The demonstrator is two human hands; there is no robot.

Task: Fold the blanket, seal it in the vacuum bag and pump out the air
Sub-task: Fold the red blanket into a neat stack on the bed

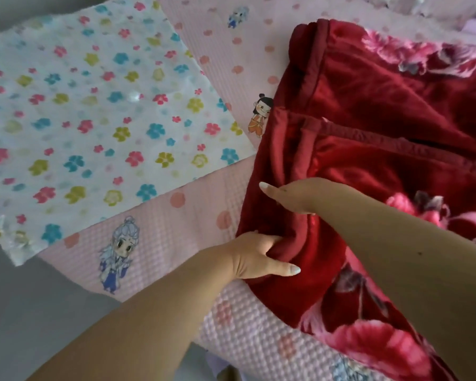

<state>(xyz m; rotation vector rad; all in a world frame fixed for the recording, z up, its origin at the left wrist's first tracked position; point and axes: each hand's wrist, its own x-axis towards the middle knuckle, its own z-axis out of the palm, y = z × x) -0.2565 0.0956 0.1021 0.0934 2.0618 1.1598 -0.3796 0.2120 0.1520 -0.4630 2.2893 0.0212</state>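
blanket (368, 105): dark red plush with pink flower print, lies in folded layers on the right side of the bed; bound hem edges run across the upper layers; near end hangs toward the viewer.

vacuum bag (88, 111): translucent white, printed with pink, blue and yellow-green flowers; lies flat on the left side of the bed, well left of both hands. Its right corner comes just beside the blanket's left edge; can't tell if they touch. Whether its opening is sealed: can't tell.

left hand (254, 255): at the blanket's near-left edge. Thumb lies on top of the red fabric, the other fingers are tucked in under the fold, so it grips a bunch of the blanket edge.

right hand (294, 195): arm reaches in from the right, crossing over the blanket. Thumb sticks out straight to the left over the fabric; the other fingers are hidden in or under a fold, so can't tell if they clamp the cloth or just press it.

hands: near each other, right above left, both on the same left margin of the blanket.

bed cover (171, 237): pink waffle-texture sheet with pale pink dots and small cartoon figures; lies under both bag and blanket.

floor (25, 312): grey, visible lower left past the bed edge.
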